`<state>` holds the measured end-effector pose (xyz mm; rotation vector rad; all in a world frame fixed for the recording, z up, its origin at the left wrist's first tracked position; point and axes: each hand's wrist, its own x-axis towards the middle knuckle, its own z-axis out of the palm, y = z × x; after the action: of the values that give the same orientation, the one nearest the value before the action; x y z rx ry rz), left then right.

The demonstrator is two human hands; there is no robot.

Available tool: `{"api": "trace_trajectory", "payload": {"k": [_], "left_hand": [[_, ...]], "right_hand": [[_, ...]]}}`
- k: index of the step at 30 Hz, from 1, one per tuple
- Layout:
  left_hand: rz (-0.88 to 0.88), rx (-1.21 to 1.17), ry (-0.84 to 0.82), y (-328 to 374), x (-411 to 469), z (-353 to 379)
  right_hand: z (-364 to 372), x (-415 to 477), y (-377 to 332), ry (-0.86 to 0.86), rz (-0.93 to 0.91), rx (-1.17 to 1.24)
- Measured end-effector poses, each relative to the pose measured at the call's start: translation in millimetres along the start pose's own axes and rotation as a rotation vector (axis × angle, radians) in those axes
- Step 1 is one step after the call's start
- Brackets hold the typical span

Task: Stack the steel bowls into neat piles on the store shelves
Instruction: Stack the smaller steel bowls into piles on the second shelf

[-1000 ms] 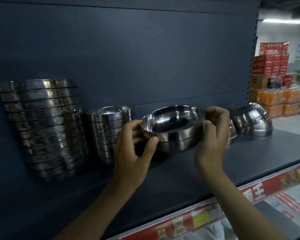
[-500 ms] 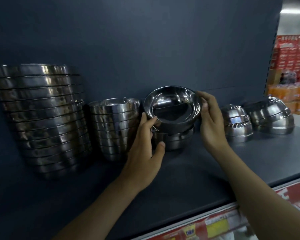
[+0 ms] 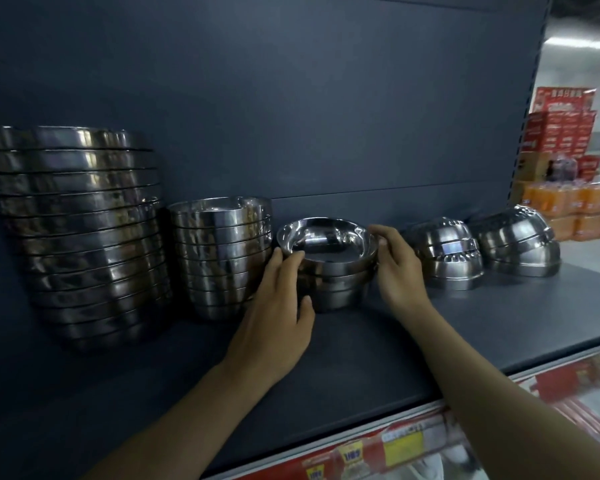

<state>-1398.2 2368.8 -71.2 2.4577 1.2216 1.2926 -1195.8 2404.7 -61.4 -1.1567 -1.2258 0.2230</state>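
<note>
Several glossy round steel bowls (image 3: 326, 270) between left hand (image 3: 278, 310) and right hand (image 3: 400, 271)

dark shelf (image 3: 465, 344) carries three upright bowl piles (image 3: 222, 258) at left, two upturned piles (image 3: 447, 261) at right.
</note>
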Motion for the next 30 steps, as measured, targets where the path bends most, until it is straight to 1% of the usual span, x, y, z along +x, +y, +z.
{"api": "trace_trajectory", "payload": {"k": [5,9,11,14,21,24,30], "left_hand": [[0.032,0.078,0.047,-0.4,-2.3,-3.8],[0.073,0.083,0.099,2.0,-3.7,-4.4],[0.088,0.055,0.1,4.3,-5.1,-5.7],[0.118,0.09,0.071,4.9,-6.1,-4.8],[0.104,0.136,0.018,3.1,-5.2,-2.6],[0.097,0.137,0.01,4.0,-4.1,-0.5],[0.078,0.176,-0.02,4.5,-3.7,1.1]], "right_hand": [[-0.4,-4.6,-3.6,-0.016,0.082,-0.052],[-0.2,-6.5,-6.5,0.03,0.099,-0.111],[-0.1,-8.8,-10.6,0.052,0.108,-0.14],[-1.2,-10.8,-13.5,0.05,0.13,-0.152],[-1.2,-9.6,-12.9,-0.066,0.177,-0.096],[-1.1,-8.5,-8.8,-0.088,0.197,-0.082],[-2.5,-7.9,-8.4,-0.146,0.223,-0.13]]}}
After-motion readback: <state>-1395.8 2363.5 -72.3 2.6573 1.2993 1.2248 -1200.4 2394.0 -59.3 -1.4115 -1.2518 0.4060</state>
